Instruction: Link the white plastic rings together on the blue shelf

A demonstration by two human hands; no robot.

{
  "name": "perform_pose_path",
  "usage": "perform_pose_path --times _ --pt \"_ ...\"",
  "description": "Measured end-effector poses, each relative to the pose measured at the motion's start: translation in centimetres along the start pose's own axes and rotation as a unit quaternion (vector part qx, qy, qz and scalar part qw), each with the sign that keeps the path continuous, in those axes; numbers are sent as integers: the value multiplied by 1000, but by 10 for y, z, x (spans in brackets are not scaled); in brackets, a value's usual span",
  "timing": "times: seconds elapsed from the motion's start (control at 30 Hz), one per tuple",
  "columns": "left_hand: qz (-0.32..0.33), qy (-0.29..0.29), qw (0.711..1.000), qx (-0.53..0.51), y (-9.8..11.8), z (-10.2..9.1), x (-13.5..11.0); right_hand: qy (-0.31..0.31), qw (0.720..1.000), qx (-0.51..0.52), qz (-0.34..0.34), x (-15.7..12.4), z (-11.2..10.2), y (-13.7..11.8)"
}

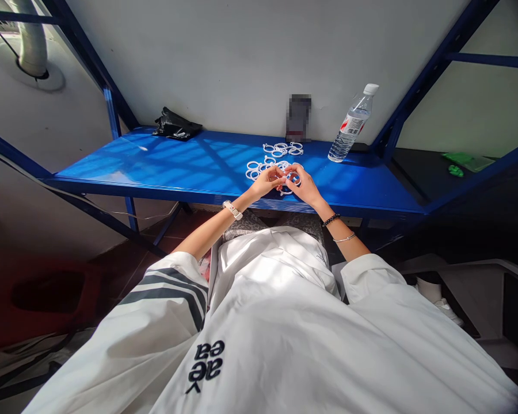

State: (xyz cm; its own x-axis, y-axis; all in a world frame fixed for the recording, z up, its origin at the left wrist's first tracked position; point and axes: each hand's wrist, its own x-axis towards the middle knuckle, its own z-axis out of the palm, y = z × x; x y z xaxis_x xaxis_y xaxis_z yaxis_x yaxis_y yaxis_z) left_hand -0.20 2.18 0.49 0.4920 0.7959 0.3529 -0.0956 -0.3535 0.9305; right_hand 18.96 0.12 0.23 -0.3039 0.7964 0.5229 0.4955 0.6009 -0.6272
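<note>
Over the front of the blue table point(207, 167), my left hand point(267, 180) and my right hand point(301, 183) meet at the fingertips. Both are closed in a pinch around a white plastic ring point(297, 177), which shows partly between the right thumb and fingers. Several loose white rings point(254, 170) lie just behind and left of my hands. Another small cluster of white rings point(280, 150) sits farther back. Each ring seems to carry a small loop on its edge. My fingers hide the exact spot they pinch.
A water bottle point(349, 129) with a white cap stands at the back right. Against the wall is a dark pixelated object point(299, 118). A crumpled black plastic bag point(175, 123) lies at the back left. Blue metal posts point(418, 86) rise at the table's ends.
</note>
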Motion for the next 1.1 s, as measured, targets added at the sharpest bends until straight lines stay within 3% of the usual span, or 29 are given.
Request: perform_pose_path --times 0.73,1.1 --pt "18 34 999 -24 -5 1 2 47 998 -32 -15 3 3 12" --pt "34 65 997 15 -7 1 2 62 998 6 0 2 1 13"
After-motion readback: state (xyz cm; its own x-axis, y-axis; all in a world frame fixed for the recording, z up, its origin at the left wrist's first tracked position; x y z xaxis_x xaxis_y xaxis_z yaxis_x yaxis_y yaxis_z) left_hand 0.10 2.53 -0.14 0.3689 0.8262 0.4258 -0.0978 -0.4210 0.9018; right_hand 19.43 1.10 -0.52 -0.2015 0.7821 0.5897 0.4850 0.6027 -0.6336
